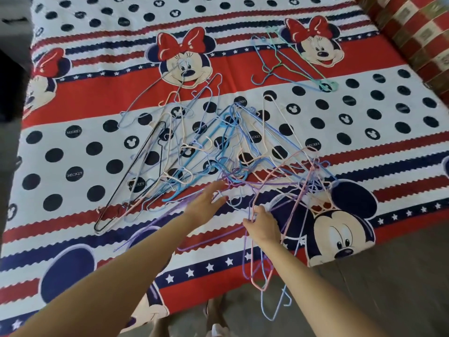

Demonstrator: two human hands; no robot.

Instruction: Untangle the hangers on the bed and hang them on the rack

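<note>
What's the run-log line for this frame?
phase: untangling | right hand: grips hanger bundle | left hand: open, reaching into hanger pile | rack: unseen

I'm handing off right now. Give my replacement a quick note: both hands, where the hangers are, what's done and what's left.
Left hand: open, fingers stretched toward the purple hooks at the near edge of the tangle.
Right hand: grips a bunch of hangers, pink, purple and blue, hanging over the bed's near edge and still caught in the tangle.
Black hanger lies at the tangle's left side. A small group lies apart at the far right.
Rack: not in view.
Done: none seen hung.
Left: free the held bunch, separate the rest, hang all.
</note>
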